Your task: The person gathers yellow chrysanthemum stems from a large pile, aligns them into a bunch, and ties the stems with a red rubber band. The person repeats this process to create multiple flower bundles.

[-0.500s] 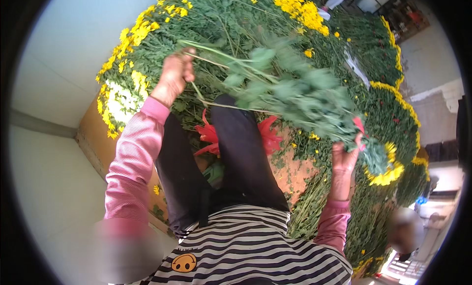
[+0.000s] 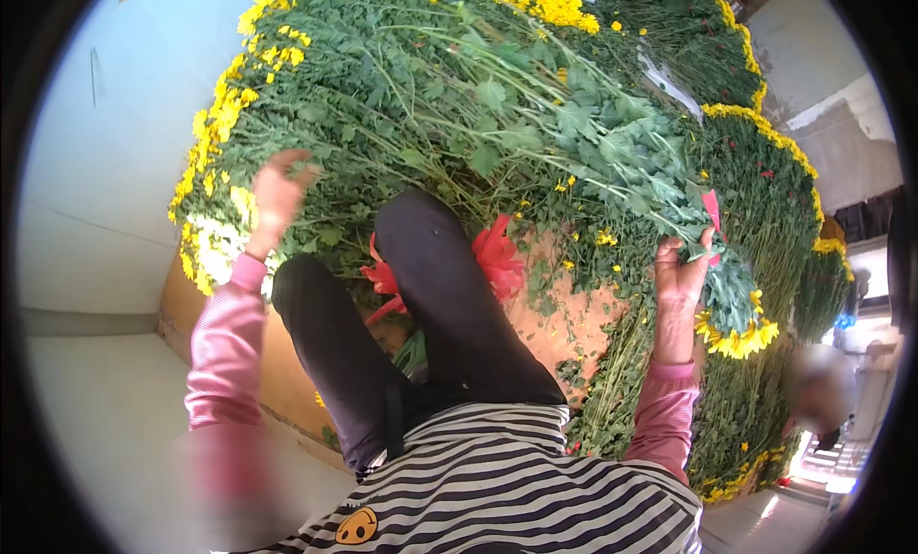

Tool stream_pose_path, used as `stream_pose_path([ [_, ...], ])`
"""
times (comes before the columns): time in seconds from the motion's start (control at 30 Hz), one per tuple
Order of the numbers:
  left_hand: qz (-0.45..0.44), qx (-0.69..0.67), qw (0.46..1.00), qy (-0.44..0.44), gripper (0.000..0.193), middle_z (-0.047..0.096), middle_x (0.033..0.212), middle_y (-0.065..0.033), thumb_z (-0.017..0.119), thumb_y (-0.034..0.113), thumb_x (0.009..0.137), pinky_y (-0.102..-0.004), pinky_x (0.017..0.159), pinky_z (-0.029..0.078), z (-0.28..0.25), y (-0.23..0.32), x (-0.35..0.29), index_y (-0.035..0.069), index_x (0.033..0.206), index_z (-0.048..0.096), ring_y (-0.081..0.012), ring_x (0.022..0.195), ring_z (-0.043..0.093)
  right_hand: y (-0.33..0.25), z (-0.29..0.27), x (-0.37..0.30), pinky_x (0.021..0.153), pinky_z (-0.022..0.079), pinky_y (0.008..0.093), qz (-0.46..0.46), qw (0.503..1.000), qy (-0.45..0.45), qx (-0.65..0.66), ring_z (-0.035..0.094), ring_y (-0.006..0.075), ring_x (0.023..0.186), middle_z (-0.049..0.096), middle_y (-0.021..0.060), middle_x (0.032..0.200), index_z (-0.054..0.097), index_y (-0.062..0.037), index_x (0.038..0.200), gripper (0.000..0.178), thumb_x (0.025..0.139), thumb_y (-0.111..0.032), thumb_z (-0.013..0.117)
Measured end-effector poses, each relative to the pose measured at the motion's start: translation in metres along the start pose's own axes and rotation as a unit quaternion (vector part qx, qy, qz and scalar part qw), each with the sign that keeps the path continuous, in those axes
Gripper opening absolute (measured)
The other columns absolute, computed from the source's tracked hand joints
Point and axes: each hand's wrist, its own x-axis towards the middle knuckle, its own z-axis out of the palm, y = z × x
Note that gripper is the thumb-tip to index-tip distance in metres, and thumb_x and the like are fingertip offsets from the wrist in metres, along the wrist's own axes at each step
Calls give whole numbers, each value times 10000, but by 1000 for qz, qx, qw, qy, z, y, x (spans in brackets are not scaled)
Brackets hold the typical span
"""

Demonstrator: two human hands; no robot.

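A long bunch of yellow chrysanthemums (image 2: pixel 612 162) slants across the pile, its leafy stems toward the far left and its flower heads at the right. Close below the blooms, my right hand (image 2: pixel 681 272) is closed around the bunch, beside a red ribbon (image 2: pixel 711 215) wrapped on it. My left hand (image 2: pixel 280 198) hovers over the leafy pile at the left, slightly blurred, fingers apart and nothing in them. Red plastic strips (image 2: pixel 497 258) show on both sides of my right knee.
Heaped cut flowers (image 2: pixel 382 105) spread in front, edged with yellow blooms (image 2: pixel 220 114). More bundles (image 2: pixel 755 181) lie to the right. Scattered leaves dot the orange-brown surface (image 2: pixel 564 315) by my legs. A pale wall (image 2: pixel 96 172) stands at the left. Another person (image 2: pixel 820 387) is at the far right.
My left hand has let go of the stem ends and moved left and nearer. The bunch, blurred before, now shows sharply with its stems further away. My right hand keeps its grip.
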Motion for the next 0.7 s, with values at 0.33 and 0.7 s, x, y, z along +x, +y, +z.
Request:
stream_pose_path([
  [0.33,161,-171,969,-74,749,445,1280,-249,710,392,796,-464,983,325,136,218,-20,24,1350,364,-405,1163,435,11,22,-19,580,541,236,16,997,19,73,616,160,860,624,47,1128,541,-105,1208,440,854,-324,682],
  [0.7,-105,-707,601,-358,213,643,912,-74,617,116,816,-538,1013,377,170,255,-17,42,1015,605,-250,975,592,32,18,-27,615,510,262,27,987,84,131,574,145,763,620,7,994,562,-126,1098,446,798,-409,733],
])
